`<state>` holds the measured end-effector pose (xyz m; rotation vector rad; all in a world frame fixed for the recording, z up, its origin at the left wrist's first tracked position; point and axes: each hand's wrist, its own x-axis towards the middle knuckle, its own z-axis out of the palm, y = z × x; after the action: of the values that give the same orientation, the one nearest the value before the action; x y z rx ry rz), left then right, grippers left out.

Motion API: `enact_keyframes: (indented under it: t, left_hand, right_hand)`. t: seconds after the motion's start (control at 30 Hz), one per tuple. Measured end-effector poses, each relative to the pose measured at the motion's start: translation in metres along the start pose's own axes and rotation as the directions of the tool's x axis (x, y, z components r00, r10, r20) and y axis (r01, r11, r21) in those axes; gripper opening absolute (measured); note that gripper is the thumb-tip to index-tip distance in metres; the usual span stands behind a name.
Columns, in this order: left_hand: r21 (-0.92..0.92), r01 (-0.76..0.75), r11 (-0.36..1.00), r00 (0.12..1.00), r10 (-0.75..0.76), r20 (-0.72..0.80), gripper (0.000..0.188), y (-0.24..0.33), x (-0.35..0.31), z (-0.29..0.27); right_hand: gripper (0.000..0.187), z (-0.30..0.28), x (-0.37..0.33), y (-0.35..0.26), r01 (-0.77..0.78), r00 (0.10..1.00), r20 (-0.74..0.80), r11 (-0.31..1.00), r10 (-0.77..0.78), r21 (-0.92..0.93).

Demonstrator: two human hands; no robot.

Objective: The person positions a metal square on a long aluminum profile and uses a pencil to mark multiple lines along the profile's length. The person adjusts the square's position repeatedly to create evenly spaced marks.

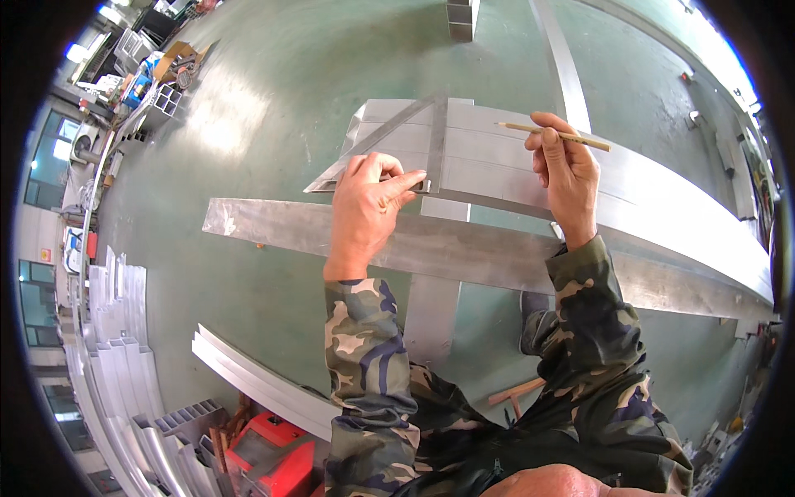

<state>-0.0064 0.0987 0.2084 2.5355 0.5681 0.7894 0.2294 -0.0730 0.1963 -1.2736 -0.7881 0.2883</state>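
A triangular metal set square lies across the end of a long silvery metal profile. My left hand is closed on the square's near side, thumb and fingers pinched at the profile's near edge. The hand covers part of that side. To the right, my right hand holds a thin yellowish pencil between thumb and fingers. The pencil lies nearly level, its sharpened tip pointing left toward the square, apart from it. My right hand is above the profile's surface.
A flat grey metal bar runs parallel in front of the profile, over a crosswise support. White profiles and a red machine sit at lower left. More profiles line the left side. A metal beam extends beyond the profile.
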Motion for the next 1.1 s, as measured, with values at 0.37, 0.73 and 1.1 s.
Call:
enact_keyframes:
  t: [0.37, 0.73, 1.1]
  left_hand:
    - [-0.007, -0.092, 0.996, 0.994, 0.092, 0.053, 0.043, -0.014, -0.004, 0.009]
    - [-0.080, -0.091, 0.993, 0.990, 0.099, 0.100, 0.036, -0.020, -0.004, 0.012]
    - [-0.140, -0.105, 0.985, 0.988, 0.119, 0.097, 0.035, -0.023, 0.000, 0.012]
  right_hand:
    - [0.030, 0.008, -0.005, 0.005, -0.005, 0.999, 0.050, 1.000, 0.005, -0.006]
    - [0.030, 0.009, -0.004, 0.010, 0.031, 0.998, 0.062, 0.999, -0.028, -0.039]
    - [0.031, 0.008, -0.005, 0.014, 0.051, 0.996, 0.076, 0.996, -0.045, -0.079]
